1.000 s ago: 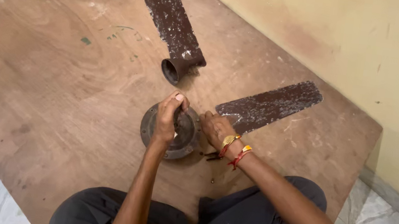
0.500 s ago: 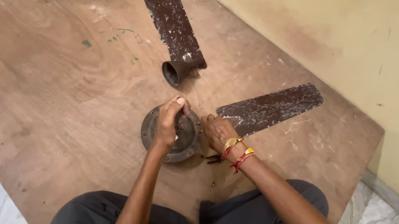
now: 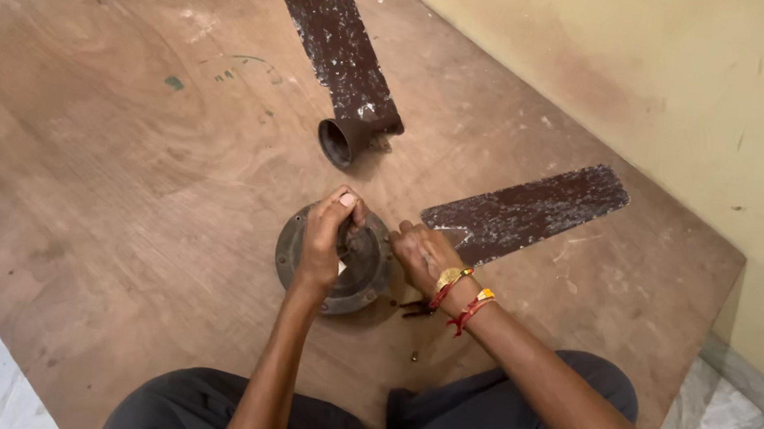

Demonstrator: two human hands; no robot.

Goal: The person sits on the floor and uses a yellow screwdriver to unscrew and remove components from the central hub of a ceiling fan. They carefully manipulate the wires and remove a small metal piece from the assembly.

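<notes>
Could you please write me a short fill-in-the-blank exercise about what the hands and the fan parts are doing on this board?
1. The left hand rests on top of the round metal ____.
2. The right hand, with bracelets on its wrist, presses on the disc's ____ edge.
3. Two rusty fan blades lie on the wooden ____.
4. The far blade ends in a short ____ facing the disc.

Missing words: disc; right; board; tube

A worn plywood board (image 3: 94, 134) carries two rusty fan blades (image 3: 337, 39) (image 3: 527, 210) and a round motor housing (image 3: 363, 277)
</notes>
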